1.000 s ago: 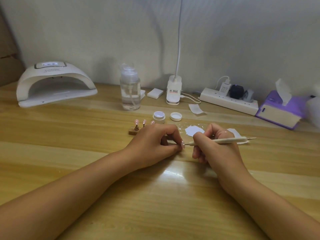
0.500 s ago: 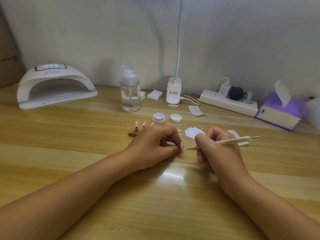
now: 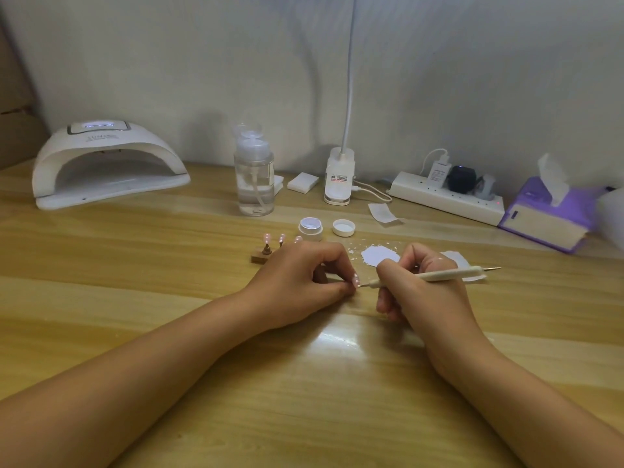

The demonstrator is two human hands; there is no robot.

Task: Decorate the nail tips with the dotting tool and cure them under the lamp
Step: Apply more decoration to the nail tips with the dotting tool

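Right-hand grip: we see the right hand [image 3: 422, 292] holding the dotting tool [image 3: 442, 274] like a pen, with the fingers curled round the shaft near its left end.
Left-hand grip: the left hand [image 3: 300, 282] pinches one pink nail tip [image 3: 355, 281] between thumb and forefinger. It is low over the wooden table [image 3: 304, 400]; we cannot tell whether the hand rests on it.
Key relation: the nail tip lies immediately left of the tool's working point. The point is at the tip's right edge, and we cannot tell whether it is touching or a hair off.
Tool axis: runs left to right, almost level and rising slightly to the right. The spare metal point sticks out right of the hand.
Nearer hand: both are at similar depth and close together at centre. Only the right needs to travel.
Paint patch: the white palette smear [image 3: 378, 256] is just beyond the right-hand knuckles, a short reach for reloading.
Jar: the open gel pot [image 3: 310, 228] and its lid [image 3: 343, 228] are farther back.
Other tips: the stand [image 3: 261, 256] sits far-left of the left hand and is partly hidden by it.
Cure lamp: the nail lamp [image 3: 108, 163] is at far left, well apart, with its mouth towards us.
Judgement: we think dotting is under way and curing has not begun. The next stroke calls for a small leftward touch along the tool's axis.
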